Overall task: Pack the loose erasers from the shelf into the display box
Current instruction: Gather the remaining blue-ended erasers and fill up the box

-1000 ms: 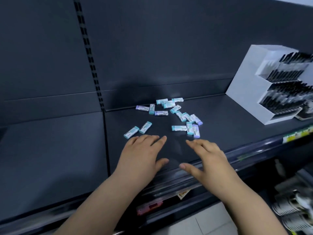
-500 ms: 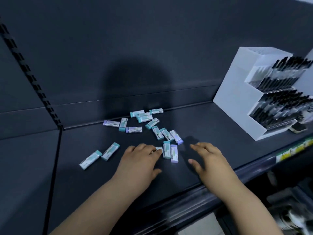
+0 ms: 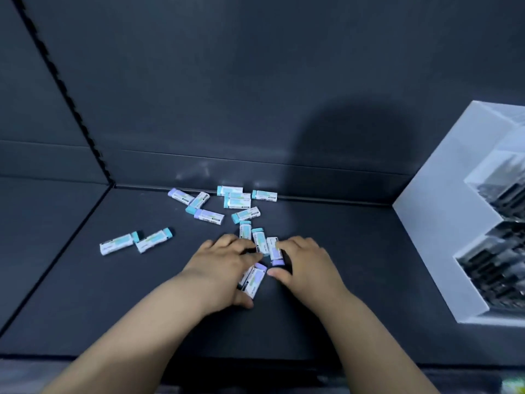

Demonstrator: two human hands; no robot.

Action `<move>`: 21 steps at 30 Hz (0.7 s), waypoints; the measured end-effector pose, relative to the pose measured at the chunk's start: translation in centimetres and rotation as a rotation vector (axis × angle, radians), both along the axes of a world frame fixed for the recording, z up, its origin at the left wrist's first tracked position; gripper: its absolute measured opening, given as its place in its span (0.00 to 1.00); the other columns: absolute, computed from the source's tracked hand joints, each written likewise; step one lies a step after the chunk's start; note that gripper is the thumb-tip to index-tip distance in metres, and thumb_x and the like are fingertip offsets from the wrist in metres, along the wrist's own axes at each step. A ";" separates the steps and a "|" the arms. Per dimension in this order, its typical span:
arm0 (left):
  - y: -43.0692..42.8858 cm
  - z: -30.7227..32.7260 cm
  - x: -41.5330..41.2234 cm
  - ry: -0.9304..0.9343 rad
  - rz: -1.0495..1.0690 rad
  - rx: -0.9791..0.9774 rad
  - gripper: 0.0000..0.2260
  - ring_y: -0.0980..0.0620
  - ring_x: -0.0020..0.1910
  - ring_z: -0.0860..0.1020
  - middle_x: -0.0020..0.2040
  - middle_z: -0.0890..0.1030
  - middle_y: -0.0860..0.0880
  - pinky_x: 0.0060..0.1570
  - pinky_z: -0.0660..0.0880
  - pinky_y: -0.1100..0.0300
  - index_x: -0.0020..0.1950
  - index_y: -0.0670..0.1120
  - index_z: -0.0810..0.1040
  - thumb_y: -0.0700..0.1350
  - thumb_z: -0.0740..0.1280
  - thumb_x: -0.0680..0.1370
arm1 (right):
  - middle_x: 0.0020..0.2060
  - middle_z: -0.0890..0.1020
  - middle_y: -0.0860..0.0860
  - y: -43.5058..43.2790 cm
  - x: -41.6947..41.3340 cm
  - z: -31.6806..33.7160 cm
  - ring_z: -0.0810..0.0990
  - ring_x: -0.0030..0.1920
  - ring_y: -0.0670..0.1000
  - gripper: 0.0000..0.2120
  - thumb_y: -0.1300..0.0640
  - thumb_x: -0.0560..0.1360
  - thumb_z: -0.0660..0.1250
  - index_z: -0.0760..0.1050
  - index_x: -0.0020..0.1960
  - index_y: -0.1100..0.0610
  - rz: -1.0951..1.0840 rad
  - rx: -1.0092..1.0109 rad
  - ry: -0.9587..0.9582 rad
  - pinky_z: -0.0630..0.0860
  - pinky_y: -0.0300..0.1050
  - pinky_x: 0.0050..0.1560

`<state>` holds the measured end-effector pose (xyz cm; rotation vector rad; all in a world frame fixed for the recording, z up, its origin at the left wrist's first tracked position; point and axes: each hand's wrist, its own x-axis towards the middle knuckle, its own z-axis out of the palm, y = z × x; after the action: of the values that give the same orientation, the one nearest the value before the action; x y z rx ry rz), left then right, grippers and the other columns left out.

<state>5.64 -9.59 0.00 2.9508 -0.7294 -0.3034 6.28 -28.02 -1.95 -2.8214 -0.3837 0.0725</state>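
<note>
Gathering is the step in hand: the left hand [image 3: 224,260] is lying flat, thumb pinching a purple eraser [image 3: 253,280], while the right hand [image 3: 305,261] is touching another [image 3: 275,251], gripping nothing. Other erasers [image 3: 208,216] are lying loose on the shelf [image 3: 355,280]; next, judging by this, comes scooping them together, though no eraser box is showing.

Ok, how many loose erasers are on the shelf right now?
14 erasers: two at far left, seven near the back wall, three between the left hand and right hand, two beside the left thumb. More may be hidden under either.
</note>
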 end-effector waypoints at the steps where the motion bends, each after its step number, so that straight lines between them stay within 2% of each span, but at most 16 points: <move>1: -0.2 0.1 -0.1 0.004 0.015 -0.007 0.35 0.54 0.72 0.49 0.73 0.54 0.59 0.68 0.51 0.55 0.72 0.61 0.58 0.62 0.69 0.68 | 0.58 0.74 0.47 -0.3 0.1 0.0 0.69 0.59 0.51 0.19 0.45 0.74 0.63 0.70 0.62 0.49 0.014 -0.003 -0.025 0.67 0.47 0.57; 5: -1.1 0.1 -0.7 -0.012 0.057 -0.047 0.32 0.55 0.70 0.52 0.71 0.58 0.58 0.66 0.53 0.57 0.69 0.59 0.64 0.62 0.69 0.67 | 0.47 0.79 0.49 -2.0 0.0 0.0 0.76 0.49 0.51 0.09 0.56 0.74 0.63 0.76 0.53 0.52 -0.054 0.243 -0.033 0.73 0.47 0.51; 6: -1.4 0.0 -0.9 -0.025 0.071 -0.055 0.32 0.55 0.69 0.54 0.70 0.59 0.58 0.65 0.54 0.58 0.68 0.59 0.64 0.63 0.69 0.67 | 0.47 0.80 0.49 -2.5 0.0 0.0 0.77 0.48 0.49 0.10 0.58 0.74 0.63 0.77 0.53 0.53 -0.081 0.315 -0.011 0.73 0.45 0.51; 9: -1.9 -0.1 -1.4 -0.070 0.127 -0.110 0.31 0.57 0.66 0.58 0.66 0.63 0.59 0.61 0.55 0.61 0.67 0.58 0.64 0.63 0.69 0.67 | 0.44 0.81 0.44 -3.8 0.0 0.4 0.78 0.44 0.42 0.09 0.57 0.75 0.63 0.78 0.53 0.52 -0.111 0.454 0.031 0.70 0.27 0.44; 11: -2.0 0.1 -1.4 -0.084 0.156 -0.153 0.30 0.57 0.65 0.59 0.65 0.65 0.60 0.59 0.55 0.62 0.66 0.59 0.63 0.62 0.70 0.67 | 0.44 0.81 0.43 -4.3 0.1 0.8 0.77 0.44 0.40 0.09 0.58 0.76 0.62 0.78 0.53 0.51 -0.100 0.484 0.033 0.67 0.22 0.43; 14: -2.2 0.4 -1.4 -0.118 0.176 -0.193 0.29 0.58 0.64 0.60 0.64 0.66 0.62 0.55 0.54 0.64 0.66 0.59 0.63 0.60 0.70 0.68 | 0.43 0.78 0.40 -4.8 0.2 1.6 0.74 0.43 0.37 0.10 0.58 0.77 0.59 0.77 0.53 0.50 -0.070 0.511 0.033 0.64 0.21 0.41; 18: -2.4 0.6 -1.6 -0.150 0.190 -0.248 0.28 0.61 0.61 0.61 0.62 0.67 0.64 0.51 0.53 0.64 0.64 0.60 0.64 0.59 0.67 0.66 | 0.49 0.77 0.41 -5.1 0.5 2.7 0.72 0.50 0.39 0.13 0.58 0.79 0.55 0.76 0.56 0.49 0.006 0.504 0.072 0.60 0.18 0.47; 21: -2.4 0.8 -1.8 -0.161 0.216 -0.288 0.28 0.62 0.59 0.64 0.60 0.70 0.64 0.50 0.55 0.63 0.63 0.61 0.66 0.63 0.66 0.64 | 0.53 0.76 0.43 -5.2 0.9 2.7 0.72 0.55 0.41 0.14 0.57 0.79 0.55 0.75 0.59 0.49 0.056 0.466 0.123 0.60 0.18 0.49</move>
<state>3.84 -12.01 0.85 2.7631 -0.4206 0.0533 7.13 -33.22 0.76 -2.3347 -0.3931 0.1473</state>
